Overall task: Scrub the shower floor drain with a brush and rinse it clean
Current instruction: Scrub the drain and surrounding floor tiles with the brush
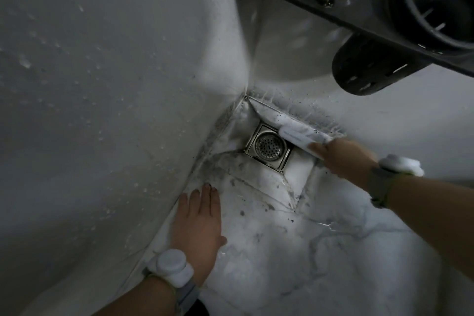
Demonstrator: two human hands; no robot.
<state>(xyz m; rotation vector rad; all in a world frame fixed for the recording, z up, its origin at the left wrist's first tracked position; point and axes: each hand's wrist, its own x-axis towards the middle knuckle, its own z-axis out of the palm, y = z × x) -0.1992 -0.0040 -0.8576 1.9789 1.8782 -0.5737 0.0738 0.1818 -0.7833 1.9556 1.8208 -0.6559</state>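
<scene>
A square steel floor drain (268, 147) with a round perforated strainer sits in the corner of the white marble shower floor. My right hand (342, 158) grips a white brush (300, 134) whose head lies along the drain's far right edge, against the foot of the wall. My left hand (198, 223) rests flat with straight fingers on the wet floor, near the left wall and below the drain. Dark grime streaks the floor around the drain. Both wrists wear white bands.
Two white walls meet in a corner (246, 95) just behind the drain, spotted with water drops. A dark plastic shelf (359, 7) with a cup holder (441, 0) overhangs the upper right. Marble floor (307, 251) stretches toward the bottom right.
</scene>
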